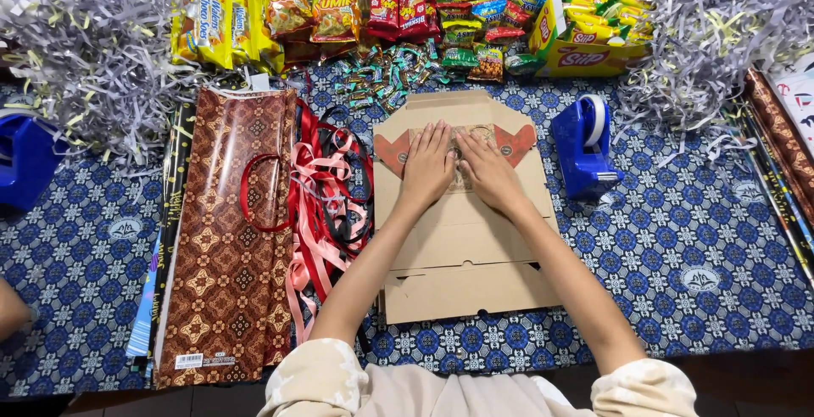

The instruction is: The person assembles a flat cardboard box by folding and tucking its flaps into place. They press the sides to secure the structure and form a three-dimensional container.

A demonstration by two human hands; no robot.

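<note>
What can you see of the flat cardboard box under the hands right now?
The cardboard box is plain brown card, unfolded and lying flat on the blue patterned cloth, with its long side running away from the person. Its far end has angled corners and red printed patches; a fold line and slots cross the near part. The left hand and right hand press palm-down side by side on the far half. Pink and red ribbons touch its left edge.

1. My plain tan cardboard box (462, 230) has red corner flaps.
2. The tablecloth (678, 239) is blue with white floral medallions.
3. The wrapping paper (229, 239) is brown batik.
4. The tape dispenser (583, 147) is blue.
</note>
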